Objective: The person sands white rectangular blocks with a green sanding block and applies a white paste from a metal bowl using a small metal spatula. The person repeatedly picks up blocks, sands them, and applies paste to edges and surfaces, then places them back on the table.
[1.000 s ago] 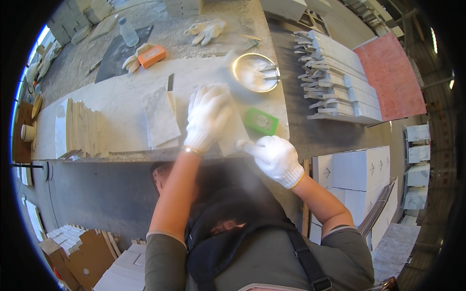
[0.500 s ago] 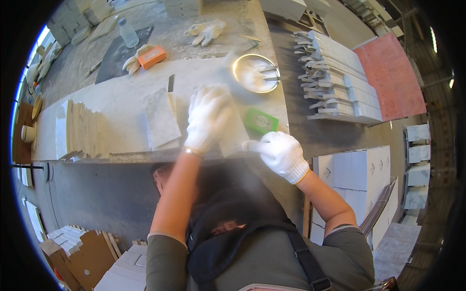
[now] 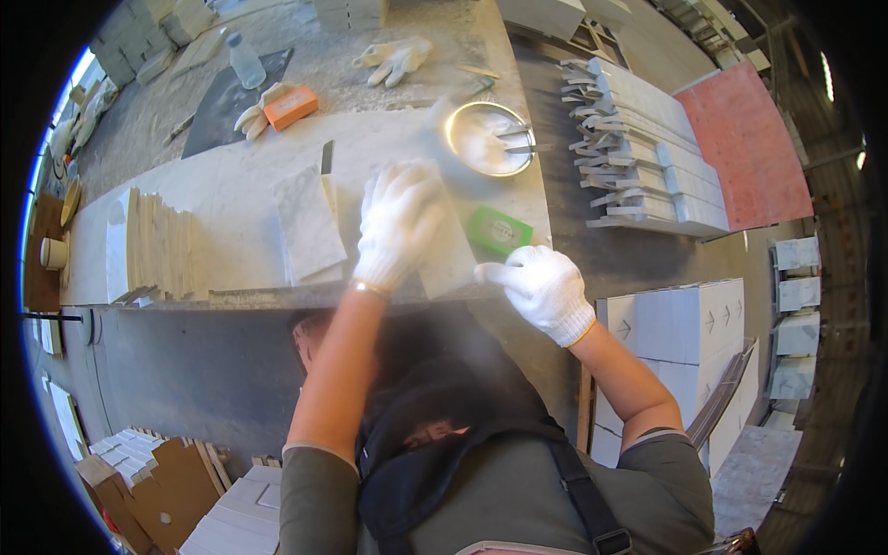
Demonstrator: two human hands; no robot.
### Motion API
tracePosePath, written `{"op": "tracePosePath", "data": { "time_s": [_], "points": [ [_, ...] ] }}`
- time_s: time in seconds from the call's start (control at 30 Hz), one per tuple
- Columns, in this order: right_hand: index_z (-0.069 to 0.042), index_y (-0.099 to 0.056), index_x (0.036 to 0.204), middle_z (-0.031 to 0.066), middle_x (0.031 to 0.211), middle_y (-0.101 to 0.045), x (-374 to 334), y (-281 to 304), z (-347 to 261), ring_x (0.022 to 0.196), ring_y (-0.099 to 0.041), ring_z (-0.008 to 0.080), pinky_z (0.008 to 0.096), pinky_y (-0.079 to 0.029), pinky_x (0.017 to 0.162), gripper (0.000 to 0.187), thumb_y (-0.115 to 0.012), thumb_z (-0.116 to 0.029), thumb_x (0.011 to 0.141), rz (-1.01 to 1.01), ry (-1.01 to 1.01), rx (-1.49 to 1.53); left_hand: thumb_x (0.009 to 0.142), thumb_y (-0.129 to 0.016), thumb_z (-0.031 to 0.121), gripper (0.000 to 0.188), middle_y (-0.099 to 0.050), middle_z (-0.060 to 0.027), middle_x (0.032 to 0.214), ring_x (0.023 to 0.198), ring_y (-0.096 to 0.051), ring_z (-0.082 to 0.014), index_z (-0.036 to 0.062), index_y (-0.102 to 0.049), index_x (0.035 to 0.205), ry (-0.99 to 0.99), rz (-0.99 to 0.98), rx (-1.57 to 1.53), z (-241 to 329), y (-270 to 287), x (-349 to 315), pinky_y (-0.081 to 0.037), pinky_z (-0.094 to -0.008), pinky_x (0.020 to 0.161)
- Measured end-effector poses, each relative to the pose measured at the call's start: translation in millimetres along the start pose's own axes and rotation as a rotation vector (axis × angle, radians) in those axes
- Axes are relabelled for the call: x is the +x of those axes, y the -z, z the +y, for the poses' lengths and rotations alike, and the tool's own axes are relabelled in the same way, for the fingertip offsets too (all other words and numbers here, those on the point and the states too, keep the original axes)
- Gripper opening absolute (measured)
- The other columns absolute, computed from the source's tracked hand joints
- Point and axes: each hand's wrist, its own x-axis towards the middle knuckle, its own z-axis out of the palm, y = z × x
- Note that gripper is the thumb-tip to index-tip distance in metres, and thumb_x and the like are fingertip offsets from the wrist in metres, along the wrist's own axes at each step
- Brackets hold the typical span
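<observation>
My left hand (image 3: 400, 227), in a white knit glove, lies over a pale tile (image 3: 448, 261) near the table's front edge, its fingers curled down onto it and covering much of its left side. My right hand (image 3: 548, 294), gloved the same way, is just right of the tile. One finger or thumb points left toward the tile's edge, and the other fingers are curled in; whether anything is in them is hidden. A green block (image 3: 500, 230) lies just beyond my right hand. Behind it stands a round metal bowl (image 3: 488, 139) of white powder with a utensil in it.
Two or so marbled tiles (image 3: 310, 227) lie overlapped to the left, beyond them a row of upright tiles (image 3: 153, 248). Farther back are an orange box (image 3: 290, 108), a loose glove (image 3: 393, 61) and a bottle (image 3: 245, 63). White boxes (image 3: 680, 324) are stacked at right.
My right hand has shifted slightly up and to the right, its pointing finger now a little farther from the tile's middle. My left hand stays on the tile.
</observation>
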Motion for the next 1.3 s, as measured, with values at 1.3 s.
{"op": "tracePosePath", "data": {
  "time_s": [1.3],
  "points": [
    [-0.023,-0.08,0.112,0.0022,0.109,-0.074,49,-15,67,0.097,-0.07,0.0264,0.0405,-0.058,0.084,0.025,-0.072,-0.038,0.093,0.038,-0.39,-0.02,0.09,-0.07,0.017,0.049,-0.058,-0.0195,0.15,0.144,-0.046,-0.0462,0.008,-0.063,0.138,-0.012,0.053,-0.075,0,2,2,-0.036,-0.0537,0.121]
  ]
}}
